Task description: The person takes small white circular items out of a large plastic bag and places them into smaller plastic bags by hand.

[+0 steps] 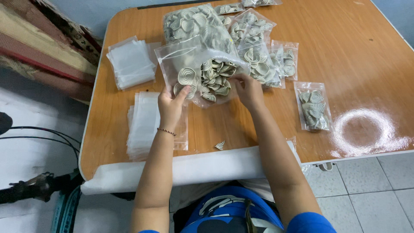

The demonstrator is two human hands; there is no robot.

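Note:
A big clear bag (194,32) full of beige spiral-patterned discs lies on the wooden table (345,47), its mouth facing me. My left hand (171,103) grips a small clear zip bag (181,69) holding a few discs, raised in front of the big bag's mouth. My right hand (248,88) reaches into the pile of discs (215,77) at that mouth, fingers closed among them. One loose disc (220,145) lies on the table near the front edge.
Two stacks of empty clear bags lie at the left (131,62) and under my left forearm (144,125). Several filled small bags (263,51) sit behind the big bag, one more (313,105) at the right. A white paper roll (194,168) lines the front edge.

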